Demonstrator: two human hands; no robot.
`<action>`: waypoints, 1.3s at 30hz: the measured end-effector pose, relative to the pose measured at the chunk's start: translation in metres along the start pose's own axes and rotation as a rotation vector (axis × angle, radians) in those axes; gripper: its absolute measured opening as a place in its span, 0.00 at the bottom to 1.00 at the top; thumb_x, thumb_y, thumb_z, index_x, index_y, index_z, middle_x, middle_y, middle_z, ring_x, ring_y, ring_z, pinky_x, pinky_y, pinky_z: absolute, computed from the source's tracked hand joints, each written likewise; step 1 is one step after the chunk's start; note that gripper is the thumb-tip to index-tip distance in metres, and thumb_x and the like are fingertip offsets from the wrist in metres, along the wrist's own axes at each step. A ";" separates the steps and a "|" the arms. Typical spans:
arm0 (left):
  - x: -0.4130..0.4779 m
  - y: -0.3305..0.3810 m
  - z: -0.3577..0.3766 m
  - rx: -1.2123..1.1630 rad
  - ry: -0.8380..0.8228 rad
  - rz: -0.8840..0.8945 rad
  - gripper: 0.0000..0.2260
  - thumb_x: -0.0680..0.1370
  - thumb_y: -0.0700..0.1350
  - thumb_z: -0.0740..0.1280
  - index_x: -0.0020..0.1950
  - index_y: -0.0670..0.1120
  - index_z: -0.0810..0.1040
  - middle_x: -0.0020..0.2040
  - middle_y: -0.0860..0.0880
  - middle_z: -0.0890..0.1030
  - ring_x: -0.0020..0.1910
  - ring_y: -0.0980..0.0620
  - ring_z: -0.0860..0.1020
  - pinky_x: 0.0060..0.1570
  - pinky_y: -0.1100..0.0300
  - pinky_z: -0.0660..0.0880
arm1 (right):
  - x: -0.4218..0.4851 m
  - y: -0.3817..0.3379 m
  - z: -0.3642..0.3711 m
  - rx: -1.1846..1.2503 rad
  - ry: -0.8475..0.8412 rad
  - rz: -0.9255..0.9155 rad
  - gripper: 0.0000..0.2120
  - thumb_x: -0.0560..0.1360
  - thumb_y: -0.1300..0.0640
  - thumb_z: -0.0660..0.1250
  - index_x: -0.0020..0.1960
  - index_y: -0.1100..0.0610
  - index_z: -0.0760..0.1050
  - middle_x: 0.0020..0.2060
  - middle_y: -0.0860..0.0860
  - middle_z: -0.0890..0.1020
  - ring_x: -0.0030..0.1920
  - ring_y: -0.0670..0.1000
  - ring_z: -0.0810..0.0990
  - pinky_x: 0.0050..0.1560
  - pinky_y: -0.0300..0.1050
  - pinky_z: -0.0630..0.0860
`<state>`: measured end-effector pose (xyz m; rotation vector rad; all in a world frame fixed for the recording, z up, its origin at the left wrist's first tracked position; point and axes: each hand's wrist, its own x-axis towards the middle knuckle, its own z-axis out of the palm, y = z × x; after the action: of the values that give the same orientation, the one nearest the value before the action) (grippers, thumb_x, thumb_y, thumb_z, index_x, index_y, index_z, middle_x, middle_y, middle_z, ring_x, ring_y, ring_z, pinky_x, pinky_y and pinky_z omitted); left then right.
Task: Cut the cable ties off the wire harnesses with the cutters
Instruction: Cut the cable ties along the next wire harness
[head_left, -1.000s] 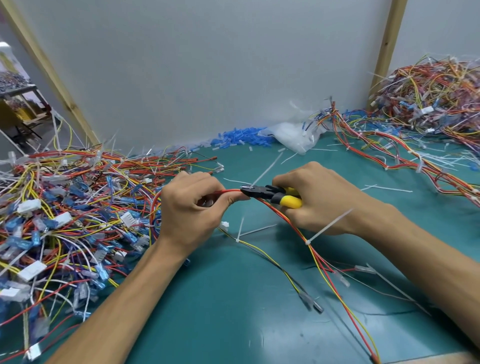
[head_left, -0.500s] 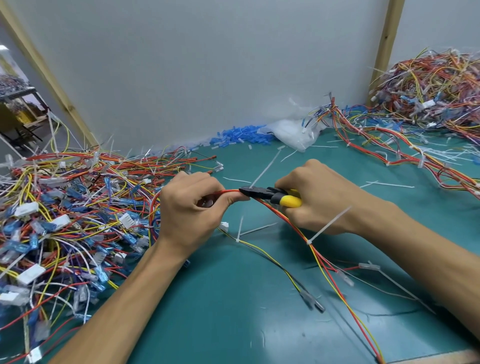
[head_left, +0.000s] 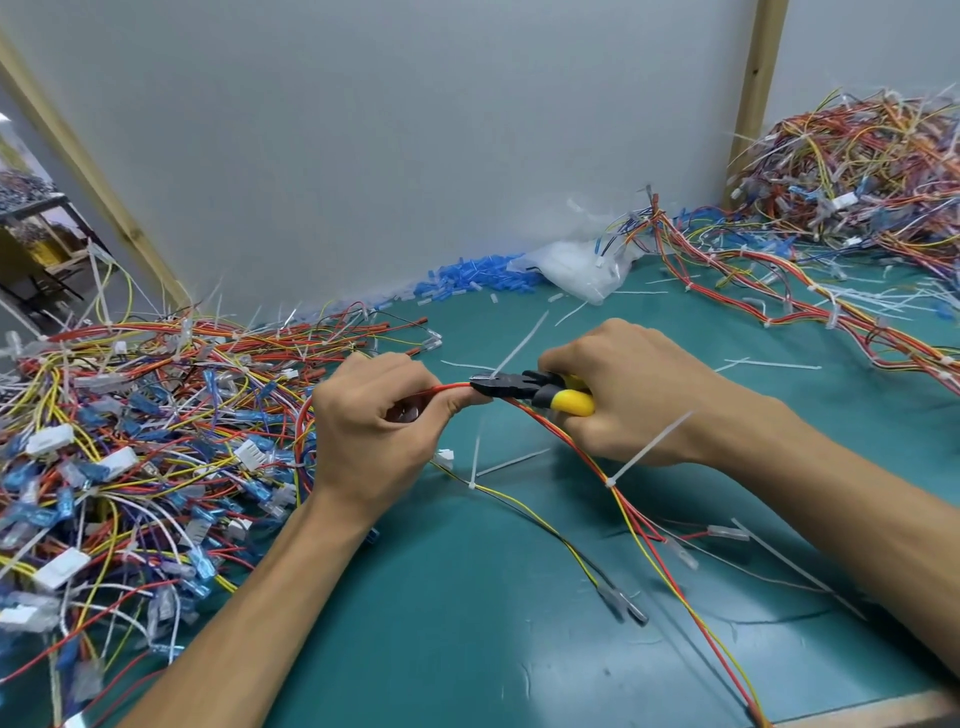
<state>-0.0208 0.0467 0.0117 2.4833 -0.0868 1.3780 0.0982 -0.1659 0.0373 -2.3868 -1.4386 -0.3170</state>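
My left hand (head_left: 374, 421) pinches a red, orange and yellow wire harness (head_left: 639, 525) just left of the cutter jaws. My right hand (head_left: 639, 389) grips the yellow-handled cutters (head_left: 530, 392), whose black jaws sit on the harness at a white cable tie (head_left: 519, 345) that sticks up and away. A second white cable tie (head_left: 649, 449) stands on the same harness lower down, in front of my right wrist. The harness trails toward the bench's near right edge.
A big tangle of harnesses (head_left: 130, 441) covers the left of the teal bench mat (head_left: 467, 623), another heap (head_left: 857, 171) lies at the far right. Cut white tie pieces (head_left: 511, 462) litter the middle. Blue connectors (head_left: 467, 278) and a plastic bag (head_left: 576, 265) lie by the wall.
Both hands stay in nearly the same place with the cutter jaws on the harness. The view has shifted slightly.
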 end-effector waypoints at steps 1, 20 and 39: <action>0.000 0.000 0.000 0.001 0.001 0.000 0.18 0.75 0.52 0.78 0.31 0.42 0.80 0.27 0.49 0.73 0.28 0.46 0.69 0.34 0.50 0.67 | 0.000 0.000 0.000 0.009 -0.011 -0.003 0.08 0.74 0.53 0.68 0.39 0.55 0.71 0.27 0.52 0.70 0.31 0.51 0.68 0.30 0.49 0.61; 0.000 0.005 -0.002 0.006 0.002 -0.007 0.19 0.75 0.53 0.77 0.31 0.42 0.80 0.27 0.49 0.74 0.29 0.48 0.68 0.35 0.53 0.65 | 0.000 -0.005 -0.003 0.023 -0.055 0.033 0.12 0.67 0.57 0.65 0.32 0.57 0.63 0.27 0.58 0.63 0.31 0.60 0.61 0.30 0.51 0.62; 0.000 0.001 0.002 0.013 -0.011 0.033 0.19 0.75 0.54 0.77 0.30 0.44 0.80 0.27 0.53 0.71 0.30 0.51 0.66 0.35 0.53 0.63 | 0.001 0.000 0.005 0.043 -0.094 0.032 0.10 0.74 0.56 0.66 0.37 0.55 0.67 0.28 0.54 0.70 0.30 0.56 0.67 0.30 0.51 0.62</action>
<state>-0.0193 0.0451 0.0114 2.5114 -0.1218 1.3826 0.0988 -0.1630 0.0331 -2.4164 -1.4306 -0.1668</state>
